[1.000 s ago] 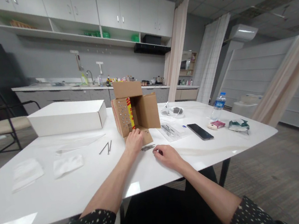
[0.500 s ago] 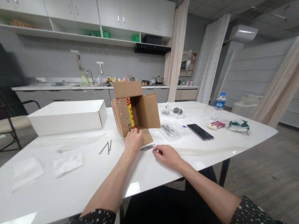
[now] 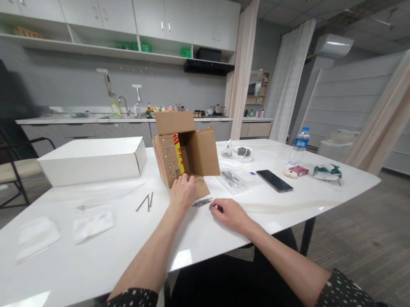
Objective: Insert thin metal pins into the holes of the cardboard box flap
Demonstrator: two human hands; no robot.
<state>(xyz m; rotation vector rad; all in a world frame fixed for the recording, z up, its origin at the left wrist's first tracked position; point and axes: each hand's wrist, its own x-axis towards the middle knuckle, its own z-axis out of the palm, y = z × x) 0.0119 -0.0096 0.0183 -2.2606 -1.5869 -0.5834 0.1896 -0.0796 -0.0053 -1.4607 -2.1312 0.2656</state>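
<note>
A small brown cardboard box (image 3: 199, 152) lies on its side on the white table (image 3: 70, 261), its flaps open toward me. My left hand (image 3: 182, 191) rests on the box's lower flap, fingers curled, pressing it to the table. A small pile of nails (image 3: 201, 203) lies just in front of that flap. My right hand (image 3: 230, 213) sits on the table right of the nails, fingers curled loosely, fingertips close to them. Whether it pinches a nail is hidden.
Two loose nails (image 3: 146, 202) lie left of the box. A white box (image 3: 93, 162) stands at the back left, and white packets (image 3: 92, 225) lie nearer. A bag of nails (image 3: 232, 177), a phone (image 3: 274, 180) and a water bottle (image 3: 299, 145) are to the right.
My left hand has crept slightly further onto the box's lower flap. My right hand has not moved.
</note>
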